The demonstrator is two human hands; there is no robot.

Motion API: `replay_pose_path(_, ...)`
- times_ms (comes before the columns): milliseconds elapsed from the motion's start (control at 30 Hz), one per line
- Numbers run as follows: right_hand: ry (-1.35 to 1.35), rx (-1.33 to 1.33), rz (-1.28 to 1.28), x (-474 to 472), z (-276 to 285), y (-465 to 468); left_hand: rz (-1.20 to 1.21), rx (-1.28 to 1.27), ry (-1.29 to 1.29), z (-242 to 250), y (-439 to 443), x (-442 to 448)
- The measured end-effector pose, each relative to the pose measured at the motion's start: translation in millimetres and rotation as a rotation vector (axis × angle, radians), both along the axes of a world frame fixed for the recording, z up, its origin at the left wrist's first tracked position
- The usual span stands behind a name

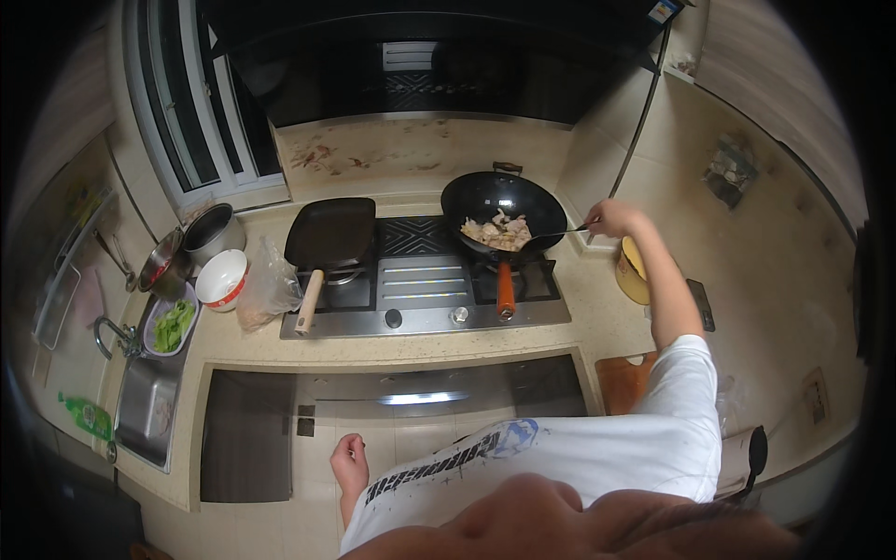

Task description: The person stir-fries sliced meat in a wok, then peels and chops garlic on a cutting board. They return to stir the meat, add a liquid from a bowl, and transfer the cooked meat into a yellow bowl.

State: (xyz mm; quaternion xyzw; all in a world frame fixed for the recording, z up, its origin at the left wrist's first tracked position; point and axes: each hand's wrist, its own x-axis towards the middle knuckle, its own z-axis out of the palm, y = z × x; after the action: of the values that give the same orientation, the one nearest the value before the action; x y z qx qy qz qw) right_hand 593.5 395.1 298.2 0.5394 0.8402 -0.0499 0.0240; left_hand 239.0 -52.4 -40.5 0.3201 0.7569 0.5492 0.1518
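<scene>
My right hand (pixel 616 218) grips the handle of a metal spatula or ladle (pixel 556 233), whose working end is among the food in the wok. The black wok (pixel 483 192) sits on the right burner, its orange-red handle (pixel 505 290) pointing towards me. Pale pieces of meat (pixel 498 231), partly whitish, lie in its lower part. Low in front of my body hangs my left hand (pixel 348 460), fingers curled in, with nothing visible in them. It is apart from the counter and nearest to the white T-shirt I wear.
A square griddle pan (pixel 330 231) covers the left burner. Beside it stand a plastic bag (pixel 269 287), a white bowl (pixel 222 278) and pots (pixel 213 234). Leafy greens (pixel 173 325) fill a basin by the sink (pixel 148 413). A yellow container (pixel 632 271) and cutting board (pixel 623 381) are at right.
</scene>
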Motion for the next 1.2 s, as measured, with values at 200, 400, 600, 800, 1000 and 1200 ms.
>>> replay_pose_path(200,0.32,0.149,-0.095,-25,-83,39,-0.01,0.024,0.025,1,-3,3)
replay_pose_path(400,0.524,0.288,-0.156,-58,-115,72,0.018,-0.039,0.044,3,-13,8)
replay_pose_path(600,0.319,0.207,-0.009,-68,-130,39,0.007,-0.019,0.033,-3,-10,11)
replay_pose_path(800,0.113,0.2,-0.013,-10,-40,-3,0.013,0.009,0.039,-7,-3,7)
replay_pose_path(1000,-0.023,0.134,-0.04,-24,-41,-10,-0.021,-0.026,0.029,-8,1,8)
replay_pose_path(1200,0.189,0.276,-0.126,-58,-86,26,0.005,0.012,0.053,-5,-4,7)
